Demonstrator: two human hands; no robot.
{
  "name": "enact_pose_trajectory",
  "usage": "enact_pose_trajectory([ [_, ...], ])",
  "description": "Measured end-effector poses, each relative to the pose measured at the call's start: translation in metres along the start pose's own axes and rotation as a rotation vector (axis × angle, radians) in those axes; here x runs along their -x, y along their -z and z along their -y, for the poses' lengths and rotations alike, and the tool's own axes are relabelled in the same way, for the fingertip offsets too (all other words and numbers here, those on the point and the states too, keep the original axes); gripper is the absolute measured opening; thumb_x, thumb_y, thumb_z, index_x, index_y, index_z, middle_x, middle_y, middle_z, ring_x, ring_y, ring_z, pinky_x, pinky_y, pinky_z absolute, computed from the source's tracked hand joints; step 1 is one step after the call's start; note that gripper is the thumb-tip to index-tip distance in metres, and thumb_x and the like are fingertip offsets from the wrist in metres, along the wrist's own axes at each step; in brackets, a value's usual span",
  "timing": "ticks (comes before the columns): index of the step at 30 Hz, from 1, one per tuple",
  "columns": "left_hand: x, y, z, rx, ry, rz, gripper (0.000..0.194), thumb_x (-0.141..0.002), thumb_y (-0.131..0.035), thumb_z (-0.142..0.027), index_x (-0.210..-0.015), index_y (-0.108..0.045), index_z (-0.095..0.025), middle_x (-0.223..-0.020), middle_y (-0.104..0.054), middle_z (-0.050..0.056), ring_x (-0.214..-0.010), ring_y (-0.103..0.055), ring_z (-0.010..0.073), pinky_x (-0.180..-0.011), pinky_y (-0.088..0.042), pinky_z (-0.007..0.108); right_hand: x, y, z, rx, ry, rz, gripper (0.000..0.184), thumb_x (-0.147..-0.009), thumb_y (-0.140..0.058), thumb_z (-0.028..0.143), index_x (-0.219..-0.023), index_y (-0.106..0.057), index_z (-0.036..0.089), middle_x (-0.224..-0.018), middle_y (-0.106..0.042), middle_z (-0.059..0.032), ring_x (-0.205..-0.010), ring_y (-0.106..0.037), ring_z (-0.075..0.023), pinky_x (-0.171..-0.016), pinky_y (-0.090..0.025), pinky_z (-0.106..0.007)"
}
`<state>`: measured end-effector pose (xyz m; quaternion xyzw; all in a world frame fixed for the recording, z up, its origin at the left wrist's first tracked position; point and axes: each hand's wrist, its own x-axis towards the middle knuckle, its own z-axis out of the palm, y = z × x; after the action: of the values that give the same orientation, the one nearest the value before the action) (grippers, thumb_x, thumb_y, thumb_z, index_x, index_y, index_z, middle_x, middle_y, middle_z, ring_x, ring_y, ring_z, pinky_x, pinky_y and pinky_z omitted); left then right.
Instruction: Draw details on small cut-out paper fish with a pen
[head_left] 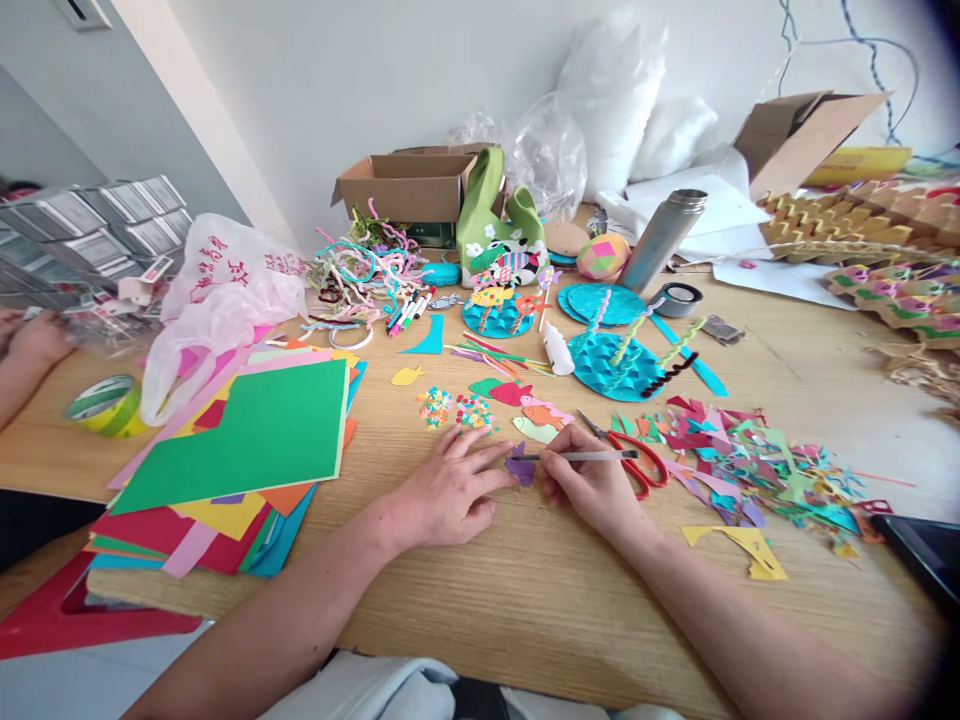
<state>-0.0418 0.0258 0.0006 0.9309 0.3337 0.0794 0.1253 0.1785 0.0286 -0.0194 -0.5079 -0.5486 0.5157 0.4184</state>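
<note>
My right hand grips a pen, its tip on a small purple paper fish. Flat on the table, my left hand has its fingers stretched out, the fingertips reaching the fish's left edge. Just beyond lie several cut paper fish: a red fish, an orange fish and a pale green fish. Apart from them is a yellow fish. Scissors with red handles rest beside my right hand. Two heaps of paper dots are beyond my left hand.
Coloured paper sheets are stacked at left, near green tape. Paper scraps spread at right. Blue discs with pipe cleaners, a white glue bottle and a steel flask stand behind. Another person's hand is at far left.
</note>
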Motion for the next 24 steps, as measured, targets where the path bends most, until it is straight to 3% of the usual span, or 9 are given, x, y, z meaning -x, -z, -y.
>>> enact_pose_trajectory([
  [24, -0.0002, -0.0003, -0.0002, 0.017, 0.007, 0.000, 0.041, -0.089, -0.056, -0.021, -0.130, -0.060, -0.027, -0.155, -0.040, 0.001, -0.146, -0.024, 0.0312, -0.120, -0.019, 0.057, -0.0001, 0.0001, 0.0011, -0.016, -0.019, 0.002, 0.030, -0.082, -0.067, 0.044, -0.072, -0.046, 0.025, -0.053, -0.060, 0.0023, -0.040, -0.055, -0.0141, -0.037, -0.043, -0.024],
])
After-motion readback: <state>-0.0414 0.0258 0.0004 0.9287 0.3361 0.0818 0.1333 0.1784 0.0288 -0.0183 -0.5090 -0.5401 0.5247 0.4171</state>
